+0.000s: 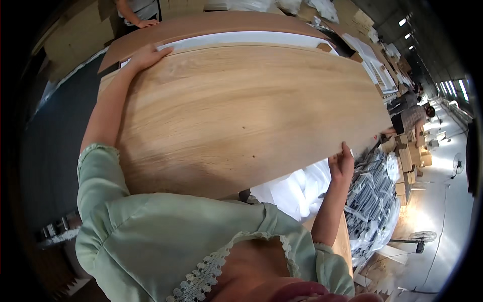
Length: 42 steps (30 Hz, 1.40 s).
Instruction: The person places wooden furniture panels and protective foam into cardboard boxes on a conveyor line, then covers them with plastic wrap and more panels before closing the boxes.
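A large wooden panel [241, 110] lies flat across the table [201, 22], its long axis running left to right. The left hand [146, 55] clasps its far left corner; the right hand [342, 163] grasps its near right edge. Its near edge is hidden behind the person's green sleeve [166, 226]. Beyond it lie a white sheet [251, 38] and brown board, in a long workshop.

Light oak-grain wooden panel [241, 110] (white sheet [251, 38] behind), pale green sleeves [151, 221]
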Each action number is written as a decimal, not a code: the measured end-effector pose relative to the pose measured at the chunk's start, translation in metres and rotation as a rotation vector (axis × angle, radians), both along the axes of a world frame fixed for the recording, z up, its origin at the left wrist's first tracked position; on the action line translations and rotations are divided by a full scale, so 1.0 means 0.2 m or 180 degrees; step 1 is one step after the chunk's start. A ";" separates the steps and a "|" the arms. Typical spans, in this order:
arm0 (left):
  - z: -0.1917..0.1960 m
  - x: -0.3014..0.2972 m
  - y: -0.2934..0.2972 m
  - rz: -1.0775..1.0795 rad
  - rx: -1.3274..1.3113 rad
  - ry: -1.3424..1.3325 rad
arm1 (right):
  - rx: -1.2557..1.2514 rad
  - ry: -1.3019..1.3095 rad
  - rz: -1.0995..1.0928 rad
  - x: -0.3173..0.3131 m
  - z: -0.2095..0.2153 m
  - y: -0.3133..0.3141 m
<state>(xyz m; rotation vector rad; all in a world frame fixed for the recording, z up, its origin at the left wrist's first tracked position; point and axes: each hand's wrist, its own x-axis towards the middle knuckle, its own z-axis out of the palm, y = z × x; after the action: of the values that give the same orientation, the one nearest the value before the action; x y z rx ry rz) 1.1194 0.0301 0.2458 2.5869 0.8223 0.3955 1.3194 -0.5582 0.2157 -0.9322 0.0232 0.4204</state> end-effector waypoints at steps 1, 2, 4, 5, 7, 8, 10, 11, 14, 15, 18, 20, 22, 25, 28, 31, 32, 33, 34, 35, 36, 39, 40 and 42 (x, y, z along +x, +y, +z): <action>-0.02 -0.02 0.05 0.0149 0.0063 0.0056 | -0.0089 0.0077 -0.0040 0.03 0.01 0.08; -0.04 -0.03 0.10 0.0222 -0.0122 0.0216 | -0.0163 0.0152 -0.0042 0.07 0.01 0.15; -0.10 -0.05 0.21 0.0350 -0.0399 0.0383 | -0.0314 0.0244 -0.0004 0.14 0.01 0.27; -0.14 -0.06 0.24 0.0415 -0.0468 0.0406 | -0.0369 0.0279 0.0045 0.19 0.00 0.33; -0.19 -0.03 0.28 0.0580 -0.0534 0.0456 | -0.0497 0.0282 0.0179 0.27 -0.03 0.41; -0.21 -0.01 0.29 0.0679 -0.0529 0.0485 | -0.0555 0.0294 0.0187 0.32 -0.05 0.44; -0.24 0.07 0.32 0.0651 -0.0699 0.0771 | -0.0677 0.0324 0.0212 0.43 -0.08 0.49; -0.27 0.11 0.35 0.0708 -0.0625 0.0704 | -0.0713 0.0321 0.0178 0.49 -0.09 0.52; -0.36 0.26 0.38 0.0800 -0.0428 0.0412 | -0.0851 0.0291 0.0201 0.67 -0.14 0.57; -0.38 0.32 0.39 0.0815 -0.0366 0.0300 | -0.0892 0.0255 0.0293 0.76 -0.19 0.54; -0.35 0.48 0.42 0.0494 -0.0640 0.0532 | -0.0918 0.0526 0.0075 0.86 -0.24 0.56; -0.32 0.57 0.45 0.0478 -0.0600 0.0560 | -0.0844 0.0691 -0.0016 0.92 -0.25 0.63; -0.29 0.65 0.44 0.0495 -0.0594 0.0631 | -0.0786 0.0716 0.0058 0.95 -0.24 0.67; -0.35 0.71 0.51 0.0532 -0.0628 0.0461 | -0.0666 0.0749 0.0195 0.98 -0.25 0.73; -0.42 0.78 0.57 0.0407 -0.0700 0.0575 | -0.0600 0.1072 0.0101 1.02 -0.33 0.78; -0.46 0.83 0.51 0.0216 -0.0437 0.0889 | -0.0574 0.1046 0.0085 1.08 -0.40 0.78; -0.47 0.82 0.51 0.0146 -0.0296 0.1060 | -0.0575 0.1121 0.0113 1.09 -0.42 0.77; -0.50 0.83 0.52 0.0137 -0.0153 0.0924 | -0.0519 0.1388 0.0118 1.14 -0.45 0.76; -0.56 0.82 0.55 0.0188 -0.0013 0.0783 | -0.0612 0.1449 0.0101 1.15 -0.46 0.76; -0.61 0.80 0.58 0.0258 0.0114 0.0636 | -0.0725 0.1496 0.0104 1.15 -0.45 0.79; -0.65 0.80 0.63 0.0315 0.0225 0.0704 | -0.0852 0.1523 0.0143 1.17 -0.42 0.83; -0.53 0.88 0.40 0.0649 -0.1312 0.0250 | -0.0818 0.1855 0.0411 1.31 -0.48 0.69; -0.58 0.89 0.35 0.0928 -0.2334 -0.0272 | -0.0655 0.1908 0.0456 1.31 -0.49 0.66; -0.56 0.90 0.38 0.1104 -0.0787 0.0349 | -0.0766 0.2027 0.0235 1.22 -0.33 0.79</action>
<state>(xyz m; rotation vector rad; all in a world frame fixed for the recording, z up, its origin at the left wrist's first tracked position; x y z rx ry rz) 1.2994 0.1052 0.1342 2.2545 1.2794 0.2312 1.5641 -0.4008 0.1497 -1.0036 0.6327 0.7821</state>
